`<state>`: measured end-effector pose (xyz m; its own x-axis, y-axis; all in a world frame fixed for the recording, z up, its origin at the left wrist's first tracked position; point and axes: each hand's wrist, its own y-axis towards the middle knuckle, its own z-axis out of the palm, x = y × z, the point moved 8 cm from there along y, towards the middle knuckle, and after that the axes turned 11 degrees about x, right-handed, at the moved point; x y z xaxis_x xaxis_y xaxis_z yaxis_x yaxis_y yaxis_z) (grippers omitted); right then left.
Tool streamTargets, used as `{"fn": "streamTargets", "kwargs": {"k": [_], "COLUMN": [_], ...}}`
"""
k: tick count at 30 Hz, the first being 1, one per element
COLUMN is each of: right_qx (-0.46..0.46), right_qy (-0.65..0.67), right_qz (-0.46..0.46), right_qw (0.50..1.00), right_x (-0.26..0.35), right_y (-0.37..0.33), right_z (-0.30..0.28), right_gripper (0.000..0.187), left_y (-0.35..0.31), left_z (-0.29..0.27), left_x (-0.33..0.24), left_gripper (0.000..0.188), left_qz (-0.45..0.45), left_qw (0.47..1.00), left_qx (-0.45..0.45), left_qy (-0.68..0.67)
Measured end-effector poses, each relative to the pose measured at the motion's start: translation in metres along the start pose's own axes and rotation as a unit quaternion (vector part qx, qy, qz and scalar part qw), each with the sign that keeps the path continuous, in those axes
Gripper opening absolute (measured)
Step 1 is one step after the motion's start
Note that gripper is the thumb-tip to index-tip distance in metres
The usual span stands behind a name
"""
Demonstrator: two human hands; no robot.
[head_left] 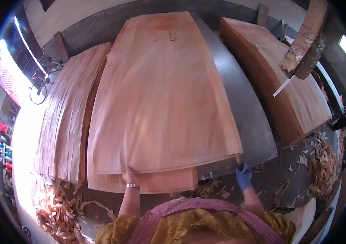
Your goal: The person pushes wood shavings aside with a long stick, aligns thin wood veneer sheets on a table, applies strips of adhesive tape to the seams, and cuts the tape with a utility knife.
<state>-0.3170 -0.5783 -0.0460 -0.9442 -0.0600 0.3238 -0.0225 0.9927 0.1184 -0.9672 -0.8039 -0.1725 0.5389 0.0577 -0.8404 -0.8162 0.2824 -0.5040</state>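
Observation:
A large sheet of reddish wood veneer [160, 101] stretches away in front of me over a grey metal-looking surface [258, 134]. My left hand [130, 177], bare with a metal watch band at the wrist, pinches the sheet's near edge, its thumb on top. Below that edge, another veneer sheet [169, 183] sticks out toward me. My right hand [244, 177], in a blue glove, is closed just off the sheet's near right corner. Something narrow and dark shows at its fingers, too blurred to name.
A stack of veneer sheets [65, 118] stands at left, a thicker stack [278, 81] at right. Piles of veneer scraps lie on the floor at lower left [57, 211] and right [323, 162]. A wooden beam [307, 36] juts in at upper right. A bicycle [38, 91] stands far left.

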Motion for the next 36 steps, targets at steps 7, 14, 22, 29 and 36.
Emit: {"fn": "streamTargets", "kwargs": {"k": [7, 14, 22, 29, 36], "right_qx": [0.133, 0.138, -0.029, -0.008, -0.027], "right_qy": [0.152, 0.4, 0.035, 0.01, -0.116], "right_qz": [0.121, 0.141, 0.112, 0.125, 0.05], "right_qw": [0.972, 0.895, 0.993, 0.992, 0.992], "right_x": [0.087, 0.035, -0.123, -0.157, -0.17], "right_y": [-0.016, 0.009, 0.034, 0.092, 0.062], "right_z": [0.031, -0.016, -0.103, -0.07, -0.048], "right_gripper": [0.038, 0.042, 0.05, 0.058, 0.048], "left_y": [-0.048, -0.034, -0.067, -0.048, -0.05], "left_z": [0.037, 0.036, 0.07, 0.044, 0.046], "left_x": [0.023, 0.049, 0.033, 0.046, 0.002], "left_gripper": [0.045, 0.02, 0.012, 0.032, 0.04], "left_qz": [-0.112, -0.134, -0.05, -0.057, 0.025], "left_qw": [0.993, 0.989, 0.995, 0.998, 0.999], "left_qx": [0.03, 0.065, 0.042, -0.002, -0.039], "left_qy": [-0.019, 0.021, -0.079, -0.002, -0.013]}}
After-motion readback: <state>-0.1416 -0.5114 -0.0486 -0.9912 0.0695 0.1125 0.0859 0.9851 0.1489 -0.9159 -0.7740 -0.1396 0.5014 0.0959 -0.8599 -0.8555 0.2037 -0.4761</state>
